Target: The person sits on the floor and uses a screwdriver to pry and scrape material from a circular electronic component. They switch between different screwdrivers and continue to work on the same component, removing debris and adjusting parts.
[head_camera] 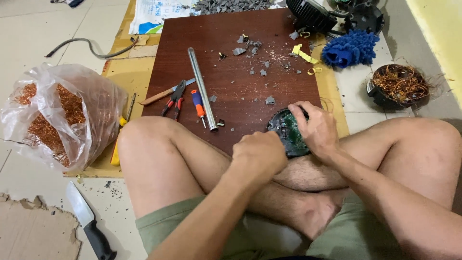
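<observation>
While chips (252, 50) litter the board (226, 91) at twelve o'clock, right hand (315, 127) grips the disc (288, 132); left hand (257, 154) is fisted, contents unclear, disc seemingly unopened.

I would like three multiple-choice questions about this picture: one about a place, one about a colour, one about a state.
1. Where does the knife with the black handle lie?
A. on the brown board
B. on the floor beside the person's left leg
C. inside the plastic bag

2. What colour is the fluffy cloth?
A. blue
B. red
C. white

3. What is the right hand doing?
A. resting flat on the floor
B. holding the pliers
C. gripping the round part with the green board

Answers: 1 B, it lies on the tiles near torn cardboard. 2 A, it is plainly blue. 3 C, the fingers curl over its rim.
</observation>
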